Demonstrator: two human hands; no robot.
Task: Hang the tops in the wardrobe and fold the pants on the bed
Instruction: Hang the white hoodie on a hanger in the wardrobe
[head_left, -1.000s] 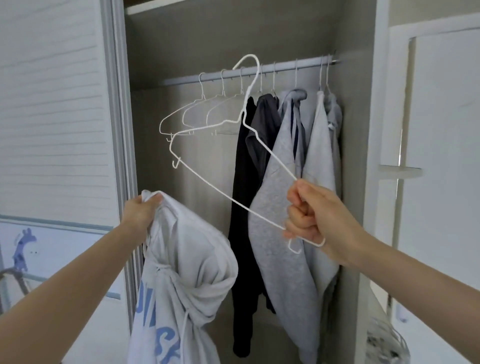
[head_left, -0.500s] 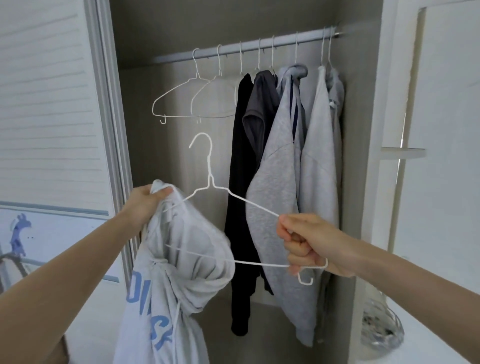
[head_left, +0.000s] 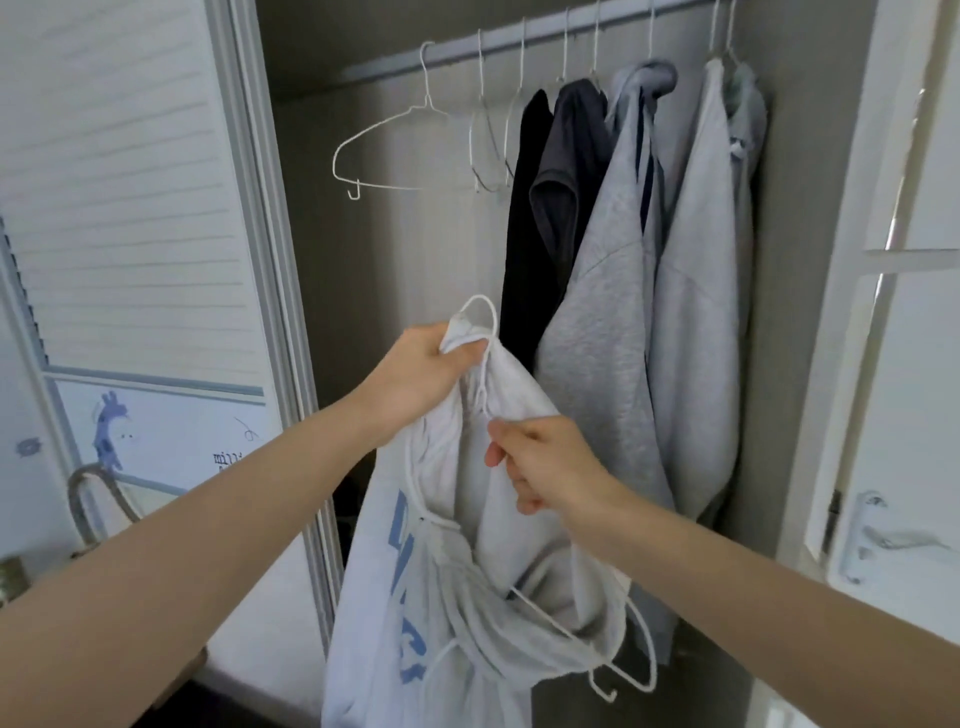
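Since half a second ago the hanger (head_left: 485, 358) has gone down inside the hoodie (head_left: 498, 561). Its hook pokes out at 12 o'clock above my left hand (head_left: 421, 374), which clamps the collar. My right hand (head_left: 540, 462) pinches the hanger neck. Long axis near vertical; rail (head_left: 545, 36) at 12, free space left of the hung tops (head_left: 623, 291).

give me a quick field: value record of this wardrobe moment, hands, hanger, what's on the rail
left hand: grips the collar of the white hoodie
right hand: pinches the hoodie fabric near the hanger's neck
white hanger: partly inside the hoodie, hook sticks out the top
rail: empty hangers on the left, dark and grey tops on the right
hoodie state: not yet hung
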